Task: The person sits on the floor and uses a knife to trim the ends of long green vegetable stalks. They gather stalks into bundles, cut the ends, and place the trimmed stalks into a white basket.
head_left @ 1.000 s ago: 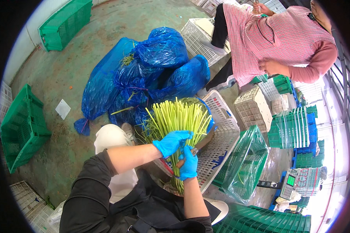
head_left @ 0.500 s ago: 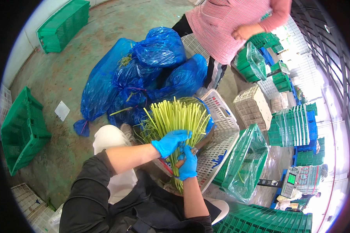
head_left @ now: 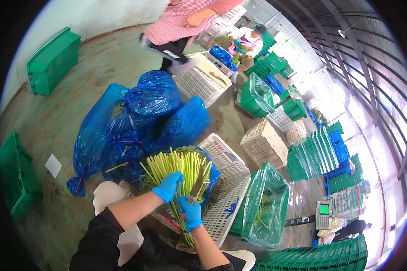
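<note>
A thick bunch of pale green leafy-vegetable stalks [head_left: 172, 163], perhaps celery, stands tilted in front of me with its cut ends fanned out away from me. My left hand [head_left: 168, 186], in a blue glove, is closed around the bunch's left and upper side. Just below and to the right, my gloved right hand [head_left: 191, 216] grips a knife [head_left: 197, 183] by its handle. The broad dark blade points up along the stalks' right side. Thin stems run down past my right wrist toward my lap. My fingers hide part of the bunch and the knife handle.
Full blue plastic bags [head_left: 153, 97] are heaped ahead on the left. A white slatted crate [head_left: 230, 180] stands right of the bunch, beside a plastic-lined green crate [head_left: 267, 203]. A scale [head_left: 324, 214] is farther right. One person in pink [head_left: 178, 22] walks beyond the bags; another sits behind.
My view has tilted up, so things sit lower and more to the left. The knife blade now shows upright beside the stalks. The person in pink has moved away to the far left.
</note>
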{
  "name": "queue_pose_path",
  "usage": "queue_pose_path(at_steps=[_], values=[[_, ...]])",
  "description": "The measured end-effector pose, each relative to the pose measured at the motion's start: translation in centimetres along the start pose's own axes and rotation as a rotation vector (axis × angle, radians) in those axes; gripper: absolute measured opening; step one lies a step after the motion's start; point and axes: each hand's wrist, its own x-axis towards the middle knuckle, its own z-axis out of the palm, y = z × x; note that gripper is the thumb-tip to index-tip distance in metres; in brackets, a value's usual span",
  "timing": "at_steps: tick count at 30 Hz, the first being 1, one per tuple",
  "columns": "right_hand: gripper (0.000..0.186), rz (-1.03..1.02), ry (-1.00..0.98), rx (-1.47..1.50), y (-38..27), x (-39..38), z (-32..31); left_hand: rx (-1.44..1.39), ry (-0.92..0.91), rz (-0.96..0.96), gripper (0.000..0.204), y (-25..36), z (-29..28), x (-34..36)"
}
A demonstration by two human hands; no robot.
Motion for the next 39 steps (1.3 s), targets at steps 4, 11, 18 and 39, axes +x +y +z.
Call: queue_pose_path(at_steps=[4,11,18,39], values=[[0.028,0.016,0.004,0.020,0.7,0.3,0.0,-0.167,0.075,-0.112,0.031,0.2,-1.0,1.5],[0.019,0.015,0.144,0.092,0.3,2.0,-1.2,0.248,-0.202,0.002,0.029,-3.4,1.0,-1.1],[0.023,-0.043,0.048,0.038,0.5,0.8,-0.7,0.214,-0.001,0.167,0.028,-1.6,-0.3,1.2],[0.018,-0.059,0.083,0.028,1.2,0.2,-0.2,0.398,-0.174,-0.017,0.040,-2.9,1.7,-1.0]])
